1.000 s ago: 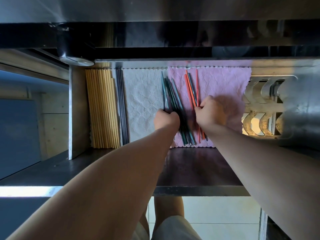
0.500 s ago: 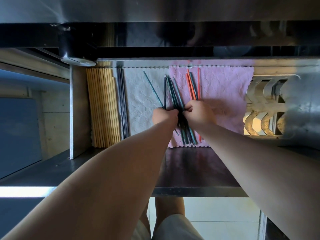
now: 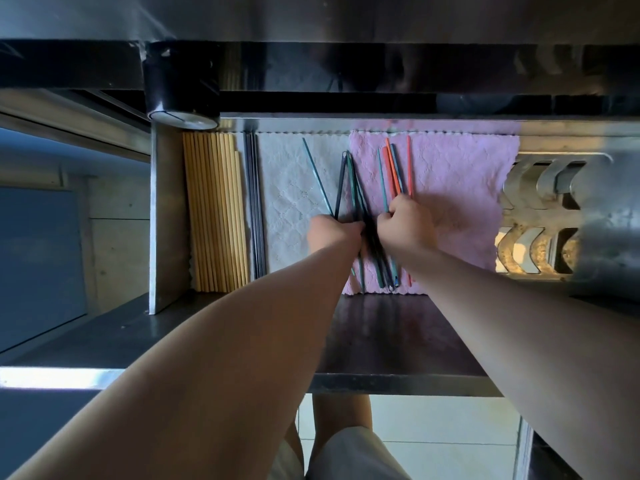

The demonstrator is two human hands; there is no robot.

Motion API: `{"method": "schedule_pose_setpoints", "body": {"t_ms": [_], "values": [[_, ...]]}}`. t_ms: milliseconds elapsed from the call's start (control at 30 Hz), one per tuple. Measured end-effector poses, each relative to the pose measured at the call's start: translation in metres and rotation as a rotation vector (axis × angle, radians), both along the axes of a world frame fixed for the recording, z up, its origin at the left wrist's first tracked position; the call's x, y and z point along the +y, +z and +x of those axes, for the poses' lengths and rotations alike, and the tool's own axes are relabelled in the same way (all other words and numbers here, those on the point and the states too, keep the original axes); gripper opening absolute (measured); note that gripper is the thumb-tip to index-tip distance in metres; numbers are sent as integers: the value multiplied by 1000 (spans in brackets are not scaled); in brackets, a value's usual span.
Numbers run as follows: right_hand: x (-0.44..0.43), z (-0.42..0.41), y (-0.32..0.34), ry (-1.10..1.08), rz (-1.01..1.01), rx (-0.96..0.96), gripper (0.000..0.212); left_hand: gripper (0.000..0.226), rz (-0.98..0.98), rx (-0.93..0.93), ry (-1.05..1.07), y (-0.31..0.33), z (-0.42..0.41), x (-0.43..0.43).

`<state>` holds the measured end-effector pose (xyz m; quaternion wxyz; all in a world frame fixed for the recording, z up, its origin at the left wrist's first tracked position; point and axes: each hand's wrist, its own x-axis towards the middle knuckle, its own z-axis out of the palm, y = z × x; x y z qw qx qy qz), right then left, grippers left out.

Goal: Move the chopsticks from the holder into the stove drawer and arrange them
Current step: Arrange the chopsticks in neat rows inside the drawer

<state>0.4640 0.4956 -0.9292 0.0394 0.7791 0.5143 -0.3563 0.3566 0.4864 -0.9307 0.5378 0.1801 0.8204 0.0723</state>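
I saw left hand (image 3: 330,233) curled round dark sticks (image 3: 352,181), right hand (image 3: 407,226) pinching orange sticks (image 3: 391,168), all in the drawer (image 3: 381,121) on cloths (image 3: 457,202). My worry: far tips fanned and crossed, so a sideways pull could scatter them

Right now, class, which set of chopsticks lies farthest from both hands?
The pale wooden chopsticks, far left and packed parallel; the dark grey set lies nearer.

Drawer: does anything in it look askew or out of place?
Yes. One teal chopstick slants alone across the white cloth, splayed away from the dark bundle that the left hand grips. The orange chopsticks that the right hand holds over the pink cloth fan unevenly. The bamboo chopsticks at the left lie straight and parallel.
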Motion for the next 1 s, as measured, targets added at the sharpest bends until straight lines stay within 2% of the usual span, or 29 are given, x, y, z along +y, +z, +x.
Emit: {"method": "schedule_pose_setpoints", "body": {"t_ms": [67, 133, 267, 467, 567, 667, 733, 833, 1000], "values": [[-2, 2, 1, -7, 11, 36, 8, 23, -9, 12, -1, 1, 2, 0], [-3, 1, -1, -37, -4, 91, 11, 10, -9, 7, 13, 5, 3, 2], [-2, -6, -6, -113, -33, 120, 16, 18, 10, 6, 30, 7, -2, -2], [-5, -20, -9, -137, -34, 94, 19, 17, 40, 12, 33, 8, -18, -2], [-6, -21, -10, -166, -54, 83, 24, 27, 47, 8, 21, 10, -18, -2], [-4, -16, -7, -196, -46, 124, 17, 34, 61, -8, 40, 14, -12, -4], [-3, -11, -3, -180, -2, 98, 26, 28, 82, -6, 45, 15, -6, -4], [-2, -1, 6, -138, 63, 26, 14, 14, 111, 33, 28, 16, 5, -2], [-4, 16, 9, -121, 84, -49, 27, 21, 56, 91, 33, 6, 24, 0]]}}
